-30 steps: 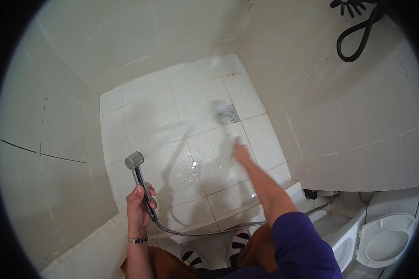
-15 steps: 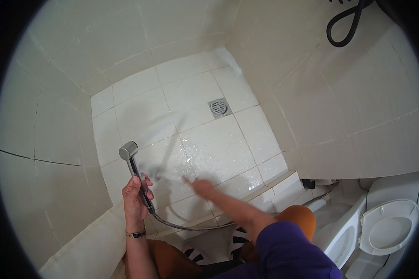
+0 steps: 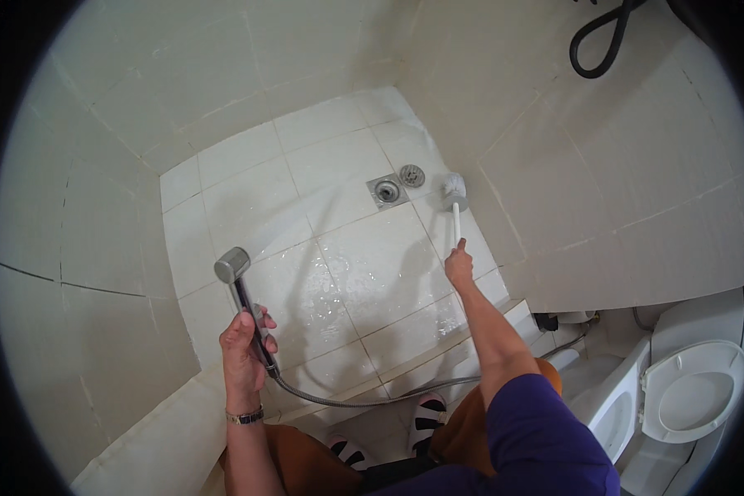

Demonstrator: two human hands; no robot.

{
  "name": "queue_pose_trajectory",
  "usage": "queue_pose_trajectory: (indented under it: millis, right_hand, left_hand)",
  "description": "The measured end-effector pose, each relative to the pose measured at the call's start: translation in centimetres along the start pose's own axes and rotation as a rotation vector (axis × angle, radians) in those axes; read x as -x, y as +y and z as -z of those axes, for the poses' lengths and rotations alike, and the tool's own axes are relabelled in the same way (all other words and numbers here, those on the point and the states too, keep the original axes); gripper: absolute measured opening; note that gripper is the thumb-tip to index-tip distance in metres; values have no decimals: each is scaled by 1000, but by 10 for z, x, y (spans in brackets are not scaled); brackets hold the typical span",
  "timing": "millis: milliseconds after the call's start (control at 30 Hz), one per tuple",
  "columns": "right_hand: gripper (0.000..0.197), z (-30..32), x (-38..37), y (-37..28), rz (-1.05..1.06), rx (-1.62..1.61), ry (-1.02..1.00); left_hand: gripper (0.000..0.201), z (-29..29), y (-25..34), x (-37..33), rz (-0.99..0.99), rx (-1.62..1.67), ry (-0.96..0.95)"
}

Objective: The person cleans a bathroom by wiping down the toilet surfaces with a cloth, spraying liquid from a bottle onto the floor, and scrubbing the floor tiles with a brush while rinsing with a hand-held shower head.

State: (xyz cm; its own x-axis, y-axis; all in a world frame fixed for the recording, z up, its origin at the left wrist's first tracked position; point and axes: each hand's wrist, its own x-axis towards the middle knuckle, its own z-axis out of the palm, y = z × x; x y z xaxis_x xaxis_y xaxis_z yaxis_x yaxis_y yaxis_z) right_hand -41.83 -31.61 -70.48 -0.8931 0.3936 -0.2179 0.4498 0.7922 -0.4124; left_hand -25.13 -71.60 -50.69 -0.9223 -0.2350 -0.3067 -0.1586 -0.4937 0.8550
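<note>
My left hand (image 3: 242, 343) is closed around the black handle of a handheld sprayer (image 3: 233, 264) with a silver head, held up over the shower floor. A spray of water seems to cross the tiles ahead of it. My right hand (image 3: 460, 265) grips the white handle of a toilet brush (image 3: 454, 192), its white bristle head near the right wall's foot. To the left of the brush head, a round metal drain cover (image 3: 412, 175) lies on the tile, off its seat. Beside it the square floor drain (image 3: 387, 192) shows its uncovered round opening.
A metal hose (image 3: 347, 404) runs from the sprayer across to the right, past my feet. A low tiled curb (image 3: 504, 318) bounds the wet floor. At the right stand a white toilet (image 3: 693, 393) and another white basin (image 3: 616, 413). A black hose loop (image 3: 583, 66) hangs top right.
The drain cover has come off the drain and now lies to its right. My right arm has swung rightward and forward with the brush. My left hand has barely moved.
</note>
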Motion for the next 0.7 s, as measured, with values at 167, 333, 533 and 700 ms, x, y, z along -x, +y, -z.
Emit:
queue_pose_trajectory:
  millis: [167,333,533,700]
  right_hand:
    - [47,22,-36,-73,274,199,-39]
    - [39,64,-69,-45,342,453,-158]
    - [43,132,19,60,359,441,-359]
    - [41,88,9,61,-151,3,-301]
  left_hand:
    - [38,15,15,8,-9,-36,-7]
    - [37,5,0,5,34,-16,-18]
    - [36,13,6,0,197,-117,-124]
    - [38,-18,-42,-6,385,-269,-263]
